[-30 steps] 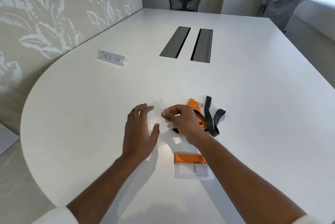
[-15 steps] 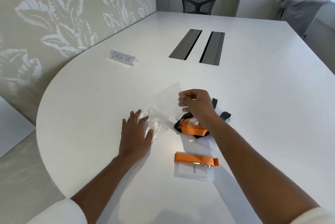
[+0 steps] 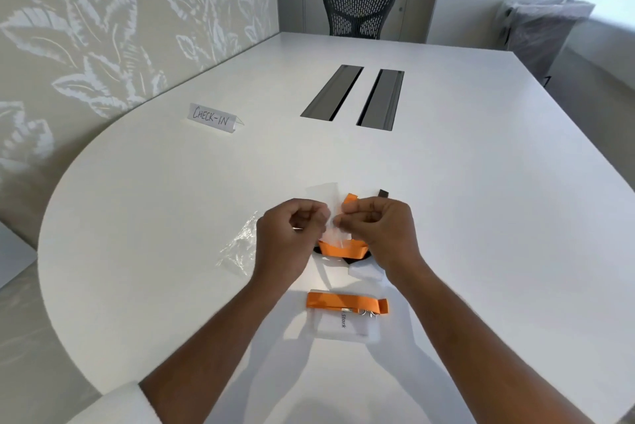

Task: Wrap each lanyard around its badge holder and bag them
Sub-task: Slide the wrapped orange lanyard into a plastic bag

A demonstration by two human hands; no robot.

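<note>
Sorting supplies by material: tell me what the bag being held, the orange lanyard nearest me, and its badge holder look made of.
Clear bag: thin transparent plastic film, glossy; the lanyard behind shows through.
Orange lanyard: flat woven-looking fabric strap, matte, probably polyester; small metal clip at one end.
Badge holder: likely soft clear vinyl over a white card, faint sheen.

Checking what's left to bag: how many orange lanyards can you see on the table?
2. One orange lanyard lies wrapped on its badge holder nearest the person; another sits under both hands. The hands may hide more.
</note>
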